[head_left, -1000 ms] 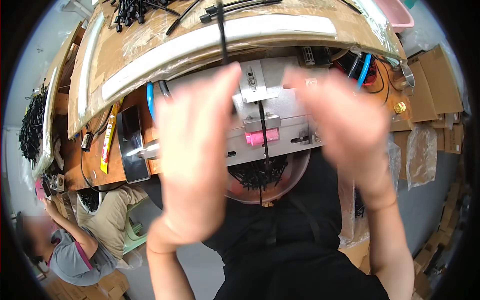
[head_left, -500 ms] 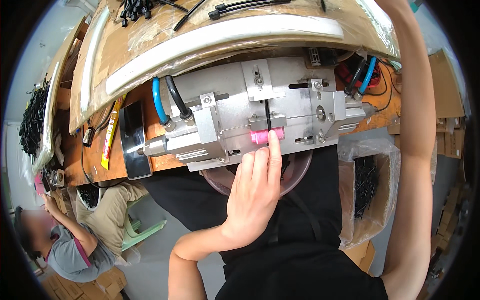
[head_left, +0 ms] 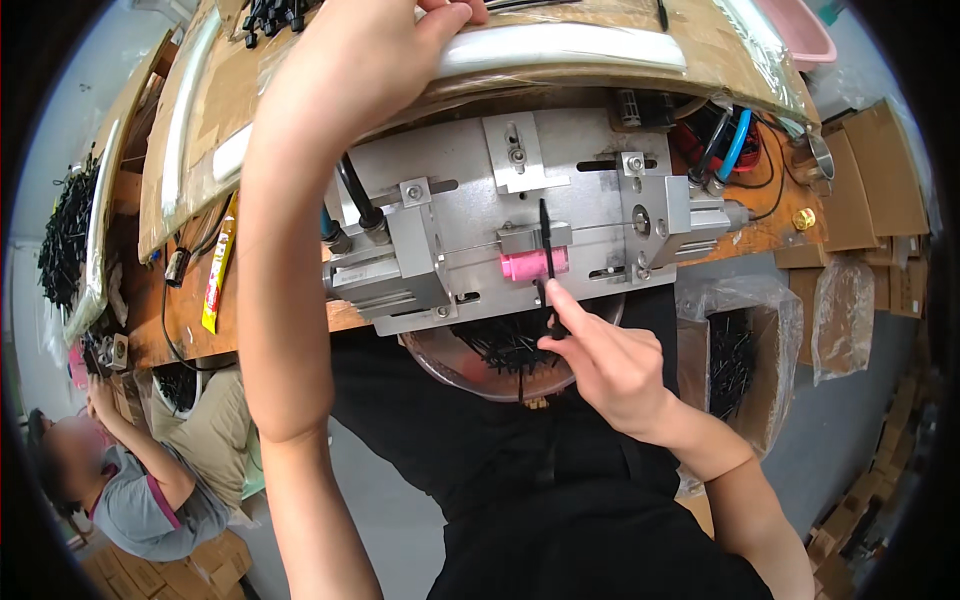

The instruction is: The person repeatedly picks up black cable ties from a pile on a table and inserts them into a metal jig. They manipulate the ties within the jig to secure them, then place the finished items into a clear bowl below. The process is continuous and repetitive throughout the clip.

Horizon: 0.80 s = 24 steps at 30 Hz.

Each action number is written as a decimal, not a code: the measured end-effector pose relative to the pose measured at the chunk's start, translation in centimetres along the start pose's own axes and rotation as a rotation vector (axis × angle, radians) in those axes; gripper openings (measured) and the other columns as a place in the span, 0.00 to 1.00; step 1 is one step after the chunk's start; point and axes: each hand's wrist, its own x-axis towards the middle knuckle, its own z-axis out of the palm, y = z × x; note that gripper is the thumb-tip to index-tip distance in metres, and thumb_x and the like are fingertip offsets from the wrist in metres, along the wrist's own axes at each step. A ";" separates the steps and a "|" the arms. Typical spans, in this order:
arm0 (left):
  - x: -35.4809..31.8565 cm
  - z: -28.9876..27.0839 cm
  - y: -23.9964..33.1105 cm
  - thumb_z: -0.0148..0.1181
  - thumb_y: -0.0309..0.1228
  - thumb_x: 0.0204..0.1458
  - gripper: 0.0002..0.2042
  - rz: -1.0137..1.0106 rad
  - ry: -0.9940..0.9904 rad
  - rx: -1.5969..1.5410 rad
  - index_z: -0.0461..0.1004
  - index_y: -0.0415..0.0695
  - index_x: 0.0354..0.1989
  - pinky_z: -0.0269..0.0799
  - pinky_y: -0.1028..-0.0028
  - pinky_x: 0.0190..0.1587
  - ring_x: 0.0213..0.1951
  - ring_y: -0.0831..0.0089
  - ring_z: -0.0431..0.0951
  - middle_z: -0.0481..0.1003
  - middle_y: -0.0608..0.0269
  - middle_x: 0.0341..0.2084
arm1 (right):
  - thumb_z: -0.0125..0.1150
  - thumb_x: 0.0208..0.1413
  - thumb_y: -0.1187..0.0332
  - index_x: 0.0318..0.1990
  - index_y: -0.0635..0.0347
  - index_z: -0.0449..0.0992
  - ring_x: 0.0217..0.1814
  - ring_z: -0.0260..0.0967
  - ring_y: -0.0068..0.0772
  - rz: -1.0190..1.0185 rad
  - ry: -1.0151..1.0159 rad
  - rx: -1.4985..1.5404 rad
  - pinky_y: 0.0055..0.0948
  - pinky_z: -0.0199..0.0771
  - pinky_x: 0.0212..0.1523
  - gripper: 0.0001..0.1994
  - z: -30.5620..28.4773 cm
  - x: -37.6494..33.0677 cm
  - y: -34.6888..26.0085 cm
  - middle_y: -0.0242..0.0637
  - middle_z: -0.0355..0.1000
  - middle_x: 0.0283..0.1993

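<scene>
My left forearm (head_left: 290, 260) crossed the metal fixture (head_left: 500, 230), blocking its left side. Only the gap around the pink block (head_left: 530, 265) stayed reachable, with the bowl of black parts (head_left: 500, 350) crowding below.

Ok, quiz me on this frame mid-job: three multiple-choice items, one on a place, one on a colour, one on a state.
1. Where is the left hand?
A. on the long white strip at the top
B. in the round bowl
C. on the cardboard box

2. What colour is the small block in the metal jig?
A. green
B. pink
C. yellow

3. How does the right hand hold the thin black piece?
A. in a full fist
B. not at all
C. pinched at its lower end by the fingertips

Answers: 1 A, its fingers rest on the strip. 2 B, the block is plainly pink. 3 C, thumb and forefinger meet on the piece below the block.
</scene>
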 end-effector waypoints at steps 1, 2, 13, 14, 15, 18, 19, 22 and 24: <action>0.5 -0.6 0.6 0.54 0.30 0.59 0.08 -0.048 -0.091 -0.014 0.78 0.41 0.38 0.71 0.69 0.40 0.35 0.65 0.77 0.77 0.55 0.30 | 0.70 0.43 0.82 0.58 0.73 0.70 0.31 0.78 0.35 0.017 -0.020 0.003 0.27 0.76 0.28 0.29 0.0 0.0 0.1 0.45 0.78 0.41; 0.9 -1.1 0.8 0.54 0.30 0.59 0.08 -0.076 -0.174 -0.025 0.78 0.41 0.38 0.71 0.70 0.39 0.34 0.67 0.77 0.77 0.56 0.30 | 0.70 0.42 0.83 0.57 0.74 0.71 0.33 0.79 0.36 0.033 -0.044 0.006 0.27 0.77 0.30 0.29 0.0 0.3 0.2 0.47 0.78 0.44; -1.2 -1.9 -1.3 0.58 0.29 0.56 0.07 0.085 -0.093 -0.157 0.78 0.41 0.39 0.72 0.73 0.38 0.34 0.71 0.76 0.77 0.58 0.33 | 0.62 0.52 0.81 0.48 0.63 0.80 0.33 0.79 0.31 -0.212 -0.026 -0.347 0.26 0.77 0.34 0.15 -7.9 10.4 2.6 0.41 0.80 0.39; -1.3 -2.3 -2.2 0.58 0.27 0.55 0.07 0.150 -0.078 -0.189 0.78 0.42 0.41 0.72 0.73 0.39 0.35 0.70 0.76 0.76 0.59 0.33 | 0.57 0.57 0.79 0.42 0.63 0.82 0.31 0.77 0.27 -0.301 0.139 -0.510 0.26 0.75 0.31 0.09 -9.2 12.9 4.7 0.38 0.81 0.37; -1.2 -1.9 -3.1 0.59 0.22 0.52 0.11 0.226 -0.064 -0.161 0.78 0.43 0.44 0.70 0.74 0.39 0.34 0.70 0.74 0.75 0.59 0.33 | 0.56 0.58 0.77 0.47 0.66 0.79 0.32 0.74 0.24 -0.100 0.142 -0.712 0.24 0.73 0.31 0.11 -11.2 15.5 6.4 0.40 0.80 0.39; -3.3 -0.5 -1.6 0.61 0.15 0.46 0.22 0.199 0.044 -0.168 0.77 0.45 0.52 0.69 0.76 0.38 0.32 0.72 0.72 0.73 0.61 0.32 | 0.63 0.52 0.76 0.44 0.62 0.80 0.41 0.77 0.40 -0.235 0.224 -0.758 0.31 0.75 0.44 0.11 -10.8 20.7 10.3 0.45 0.79 0.39; -5.0 -0.4 -0.3 0.62 0.14 0.44 0.25 0.142 0.089 -0.174 0.76 0.45 0.54 0.69 0.76 0.38 0.32 0.73 0.72 0.73 0.61 0.32 | 0.63 0.52 0.76 0.42 0.61 0.80 0.41 0.77 0.40 -0.195 0.176 -0.734 0.32 0.75 0.46 0.09 -10.5 21.6 10.9 0.44 0.79 0.39; -11.0 0.2 2.8 0.65 0.11 0.35 0.39 0.008 -0.015 -0.129 0.69 0.44 0.64 0.72 0.70 0.40 0.36 0.68 0.70 0.71 0.59 0.34 | 0.63 0.52 0.77 0.40 0.61 0.81 0.37 0.76 0.37 -0.173 -0.162 -0.491 0.31 0.75 0.44 0.07 -12.2 23.4 10.6 0.42 0.78 0.36; -13.6 1.9 4.8 0.66 0.12 0.36 0.39 0.053 -0.070 -0.205 0.65 0.35 0.65 0.69 0.67 0.42 0.37 0.64 0.69 0.70 0.58 0.36 | 0.62 0.54 0.77 0.41 0.61 0.80 0.35 0.75 0.32 -0.084 -0.084 -0.569 0.29 0.75 0.41 0.08 -14.2 23.5 10.7 0.40 0.78 0.35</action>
